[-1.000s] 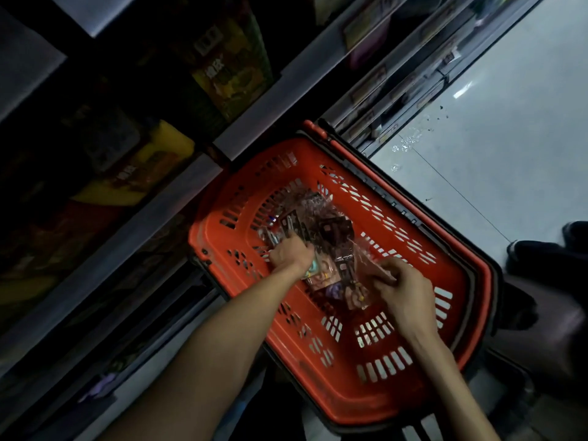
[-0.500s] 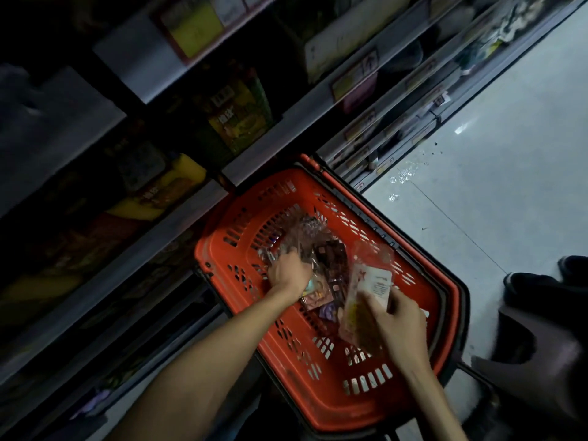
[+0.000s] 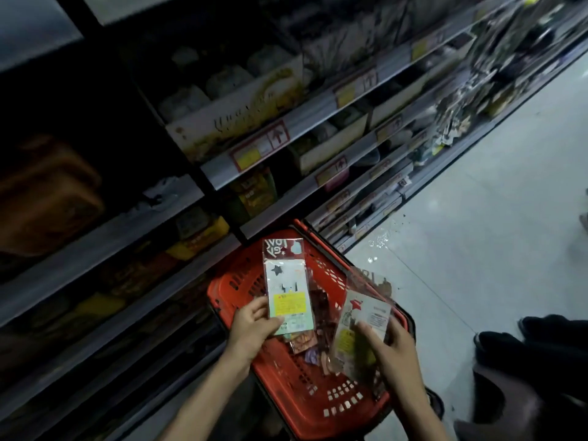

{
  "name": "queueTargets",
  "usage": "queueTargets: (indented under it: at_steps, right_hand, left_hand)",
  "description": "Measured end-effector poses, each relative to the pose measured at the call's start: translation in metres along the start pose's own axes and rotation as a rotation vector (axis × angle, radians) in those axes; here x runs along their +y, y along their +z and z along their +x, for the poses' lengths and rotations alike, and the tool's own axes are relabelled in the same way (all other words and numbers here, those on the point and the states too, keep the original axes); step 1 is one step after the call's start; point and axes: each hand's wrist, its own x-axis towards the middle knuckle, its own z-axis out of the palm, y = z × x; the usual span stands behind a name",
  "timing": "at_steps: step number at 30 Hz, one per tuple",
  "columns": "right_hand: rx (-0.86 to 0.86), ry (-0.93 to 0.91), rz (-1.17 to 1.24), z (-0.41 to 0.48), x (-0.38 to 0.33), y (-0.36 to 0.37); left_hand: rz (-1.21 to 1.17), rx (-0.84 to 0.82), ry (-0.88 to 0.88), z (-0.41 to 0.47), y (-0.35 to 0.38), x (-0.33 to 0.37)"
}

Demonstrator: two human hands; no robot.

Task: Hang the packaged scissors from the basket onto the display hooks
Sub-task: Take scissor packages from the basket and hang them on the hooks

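- Over the red basket (image 3: pixel 334 405), the left grip (image 3: pixel 251 327) was closed on a scissors pack (image 3: pixel 288 288). Its thumb was pressed across the pack's lower front corner and its fingers were behind. The pack stood nearly upright, with the printed header at the end far from the grip and a yellow label just above the thumb.
- Just right of that, the right grip (image 3: pixel 394 351) held a second pack (image 3: pixel 361 323), a clear wrapper with a white card and a red star, tilted to the right. Its fingers lay over the wrapper's front, the forefinger stretched almost straight. The thumb was hidden, so how it lay could not be told.
- The two packs were apart, with a gap between them.
- Below and between both grips, loose packs (image 3: pixel 304 340) lay jumbled on the basket's bottom, too dim to count.
- Under the grips, the basket sat on the pale floor (image 3: pixel 477 249), its far corner against the foot of the shelves (image 3: pixel 219 173).
- Beyond the grips, those shelves carried boxed goods and yellow price tags, dark and blurred.
- Right of the right grip, dark shoes (image 3: pixel 521 340) rested on the floor.
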Motion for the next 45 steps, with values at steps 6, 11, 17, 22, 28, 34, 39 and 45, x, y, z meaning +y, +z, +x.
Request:
queueTargets:
  at_steps: [6, 11, 17, 22, 28, 34, 39, 45]
  right_hand:
    - [-0.054, -0.062, 0.101, -0.021, -0.056, 0.002]
    - [-0.193, 0.084, 0.376, -0.031, -0.078, 0.009]
    - [-0.277, 0.136, 0.641, -0.046, -0.088, -0.008]
    - [-0.336, 0.188, 0.639, -0.054, -0.093, -0.023]
    - [-0.409, 0.169, 0.607, -0.071, -0.096, -0.043]
    - [-0.338, 0.081, 0.576, -0.086, -0.088, -0.056]
    - [-0.168, -0.007, 0.527, -0.105, -0.081, -0.062]
    - [0.245, -0.138, 0.482, -0.147, -0.072, -0.06]
  left_hand:
    - [0.09, -0.012, 0.217, -0.046, 0.017, 0.038]
    - [0.151, -0.107, 0.35, -0.083, 0.034, 0.061]
    - [-0.113, -0.209, 0.165, -0.112, 0.043, 0.071]
    - [-0.085, -0.169, 0.177, -0.132, 0.056, 0.087]
    - [-0.206, -0.333, 0.067, -0.137, 0.071, 0.082]
    - [-0.236, -0.407, 0.026, -0.133, 0.064, 0.075]
    - [-0.165, -0.502, 0.013, -0.118, 0.057, 0.078]
    - [-0.026, -0.65, 0.126, -0.1, 0.058, 0.093]
